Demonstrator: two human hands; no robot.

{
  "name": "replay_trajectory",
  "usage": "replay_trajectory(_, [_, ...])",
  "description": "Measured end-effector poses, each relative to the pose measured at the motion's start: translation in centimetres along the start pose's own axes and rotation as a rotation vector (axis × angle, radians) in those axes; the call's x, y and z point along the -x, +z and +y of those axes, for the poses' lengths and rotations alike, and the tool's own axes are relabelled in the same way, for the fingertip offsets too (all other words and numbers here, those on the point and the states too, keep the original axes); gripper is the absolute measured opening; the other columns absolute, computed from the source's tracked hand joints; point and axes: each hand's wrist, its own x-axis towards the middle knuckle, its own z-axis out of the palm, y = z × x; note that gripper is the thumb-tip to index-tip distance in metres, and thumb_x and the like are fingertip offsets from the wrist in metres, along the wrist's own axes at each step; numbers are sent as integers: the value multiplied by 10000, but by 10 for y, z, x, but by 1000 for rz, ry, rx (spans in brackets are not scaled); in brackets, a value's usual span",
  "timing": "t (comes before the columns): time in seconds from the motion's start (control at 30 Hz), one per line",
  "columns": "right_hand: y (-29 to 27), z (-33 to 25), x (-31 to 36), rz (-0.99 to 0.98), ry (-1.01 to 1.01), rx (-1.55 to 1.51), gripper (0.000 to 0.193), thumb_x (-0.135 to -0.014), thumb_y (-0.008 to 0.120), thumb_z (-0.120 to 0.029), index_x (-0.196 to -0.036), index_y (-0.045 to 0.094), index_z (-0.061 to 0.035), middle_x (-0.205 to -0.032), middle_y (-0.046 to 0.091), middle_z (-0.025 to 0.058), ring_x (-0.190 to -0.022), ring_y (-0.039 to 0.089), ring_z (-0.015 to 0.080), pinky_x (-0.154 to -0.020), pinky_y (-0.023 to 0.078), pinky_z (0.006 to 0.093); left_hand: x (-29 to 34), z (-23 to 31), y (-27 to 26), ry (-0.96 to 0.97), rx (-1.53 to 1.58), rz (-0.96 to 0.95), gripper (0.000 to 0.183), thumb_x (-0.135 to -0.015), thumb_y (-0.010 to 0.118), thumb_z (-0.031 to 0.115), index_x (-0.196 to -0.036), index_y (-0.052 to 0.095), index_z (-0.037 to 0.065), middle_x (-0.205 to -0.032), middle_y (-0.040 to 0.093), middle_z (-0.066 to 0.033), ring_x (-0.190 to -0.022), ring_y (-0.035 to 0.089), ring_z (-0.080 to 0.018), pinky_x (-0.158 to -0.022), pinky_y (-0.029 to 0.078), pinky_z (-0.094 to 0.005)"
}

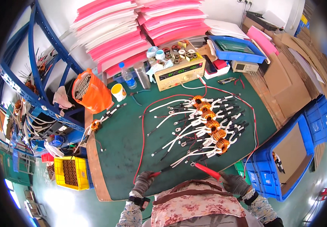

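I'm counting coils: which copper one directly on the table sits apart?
The coil at the left table edge, near the orange bag; the other coils form a row.

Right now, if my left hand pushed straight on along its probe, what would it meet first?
Probably the white leads near the tip of the probe your left hand holds; depth is unclear.

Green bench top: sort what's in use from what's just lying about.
Apparently in use:
left red probe, in left hand
right red probe, in right hand
copper-wound coils
display instrument

Probably just lying about:
orange bag
water bottle
yellow cup
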Motion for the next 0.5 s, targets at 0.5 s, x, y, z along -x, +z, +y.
replay_trajectory(0.5, [-8,3,-2,-49,22,-63,599,-751,557,-259,-1284,346,-83,-860,585,183,-748,581,358,-659,469,435,-3,1,-1,-55,-18,28,304,-716,621,168,-1014,597,114,-943,600,-140,-868,572,-317,-763,459,-388])
